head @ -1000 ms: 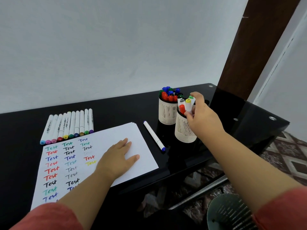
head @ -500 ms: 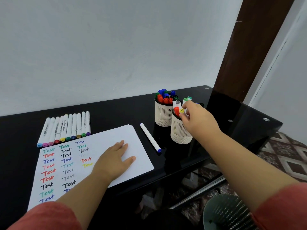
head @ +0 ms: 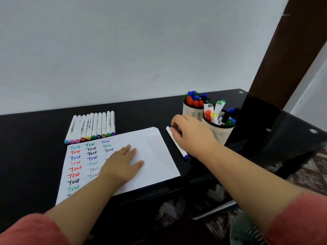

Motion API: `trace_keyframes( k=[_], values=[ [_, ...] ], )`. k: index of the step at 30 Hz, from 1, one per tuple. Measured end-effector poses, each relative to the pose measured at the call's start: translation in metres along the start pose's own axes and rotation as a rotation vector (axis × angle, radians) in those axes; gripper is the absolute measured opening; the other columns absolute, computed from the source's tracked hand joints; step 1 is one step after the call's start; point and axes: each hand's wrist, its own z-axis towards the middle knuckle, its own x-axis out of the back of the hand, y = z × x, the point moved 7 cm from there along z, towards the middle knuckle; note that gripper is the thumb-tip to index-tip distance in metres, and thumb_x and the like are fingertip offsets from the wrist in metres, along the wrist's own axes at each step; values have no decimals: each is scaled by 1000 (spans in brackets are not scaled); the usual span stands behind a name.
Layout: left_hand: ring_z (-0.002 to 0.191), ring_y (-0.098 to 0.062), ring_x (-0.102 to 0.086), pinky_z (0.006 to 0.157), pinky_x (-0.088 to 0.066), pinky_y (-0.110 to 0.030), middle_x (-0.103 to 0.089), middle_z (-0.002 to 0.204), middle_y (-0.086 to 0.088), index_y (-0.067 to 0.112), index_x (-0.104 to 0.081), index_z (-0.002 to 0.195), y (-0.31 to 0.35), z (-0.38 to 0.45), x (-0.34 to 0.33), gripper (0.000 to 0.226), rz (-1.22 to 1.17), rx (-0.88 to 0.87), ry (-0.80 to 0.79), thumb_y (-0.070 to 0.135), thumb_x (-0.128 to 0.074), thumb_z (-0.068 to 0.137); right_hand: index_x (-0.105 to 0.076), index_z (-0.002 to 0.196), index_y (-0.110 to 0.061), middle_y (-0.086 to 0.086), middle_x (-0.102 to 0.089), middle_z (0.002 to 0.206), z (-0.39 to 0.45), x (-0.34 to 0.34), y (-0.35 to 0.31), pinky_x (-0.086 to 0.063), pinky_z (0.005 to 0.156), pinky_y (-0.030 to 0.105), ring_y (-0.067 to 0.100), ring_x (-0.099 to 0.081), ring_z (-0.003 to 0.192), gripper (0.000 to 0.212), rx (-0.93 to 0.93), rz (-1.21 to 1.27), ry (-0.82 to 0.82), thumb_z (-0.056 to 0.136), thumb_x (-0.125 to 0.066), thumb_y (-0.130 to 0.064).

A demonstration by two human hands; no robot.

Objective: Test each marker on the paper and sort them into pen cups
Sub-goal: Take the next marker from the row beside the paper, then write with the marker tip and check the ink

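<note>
The person's right hand (head: 190, 134) is reaching over the loose marker (head: 177, 143) lying on the black table (head: 35, 138) just right of the paper (head: 155, 152); its fingertips are at the marker's far end, but whether they are closing on it cannot be told. The left hand (head: 122, 163) is lying flat, fingers straight, pinning the paper. To do this well, she should be pinching the barrel near its middle, keeping the paper held, and aiming for blank space right of the columns. The word "Test" is showing repeatedly in green, red, blue and black. Two cups (head: 219, 131) are standing near, full of markers; a row (head: 92, 127) is waiting above the paper, its print unreadable
</note>
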Motion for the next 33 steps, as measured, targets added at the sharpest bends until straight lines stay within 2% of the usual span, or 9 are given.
trace_keyframes(
  k=[3, 6, 11, 14, 18, 23, 28, 33],
  values=[
    [145, -13, -7, 116, -9, -34, -3, 158, 12, 29, -16, 150, -24, -1, 6, 66, -15, 37, 19, 58, -32, 94, -49, 109, -21, -7, -47, 93, 17, -26, -16, -33, 61, 21, 11, -44, 83, 16, 55, -13, -56, 99, -42, -32],
    [144, -12, -7, 116, -11, -36, -3, 157, 15, 33, -15, 150, -47, -4, 15, 65, -32, 101, 27, 60, -33, 93, -50, 116, -19, -3, -53, 101, 35, -52, -32, -34, 58, 22, 14, -48, 86, 23, 105, -18, -92, 99, -42, -32],
    [144, -11, -8, 115, -16, -36, -4, 157, 15, 34, -15, 149, -80, -8, 30, 68, -11, 126, 51, 63, -32, 90, -51, 114, -18, -1, -55, 105, 75, -96, -53, -45, 70, 31, 17, -52, 89, 22, 99, 95, -158, 97, -45, -30],
    [144, -9, -5, 114, -15, -33, 0, 156, 19, 36, -13, 149, -95, -8, 32, 70, -20, 146, 27, 66, -33, 89, -50, 124, -22, 0, -54, 114, 101, -125, -64, -47, 76, 31, 17, -53, 97, 28, 129, 113, -229, 98, -45, -27],
    [144, -7, -1, 114, -12, -30, 3, 155, 21, 39, -10, 149, -100, -6, 30, 69, -56, 122, 28, 65, -33, 89, -37, 142, -28, 2, -44, 132, 134, -163, -78, -48, 86, 36, 21, -47, 116, 44, 240, -9, -329, 99, -43, -19],
    [143, -6, 1, 113, -10, -28, 5, 155, 22, 40, -8, 148, -105, -4, 27, 70, -75, 105, 51, 65, -34, 89, -28, 147, -28, 1, -27, 151, 156, -190, -96, -44, 93, 36, 25, -36, 127, 61, 420, -203, -390, 93, -44, -4],
    [143, -4, 2, 112, -9, -26, 5, 155, 23, 41, -8, 148, -108, -3, 24, 71, -84, 93, 70, 66, -34, 88, -39, 138, -21, 0, -37, 145, 160, -198, -105, -43, 94, 35, 22, -41, 123, 48, 559, -223, -403, 93, -47, -8],
    [142, -4, 2, 111, -8, -24, 5, 155, 23, 40, -8, 148, -107, -4, 26, 70, -85, 85, 81, 66, -33, 88, -41, 136, -22, 2, -41, 136, 160, -201, -100, -45, 89, 36, 22, -46, 114, 47, 633, -300, -405, 92, -47, -4]
  ],
)
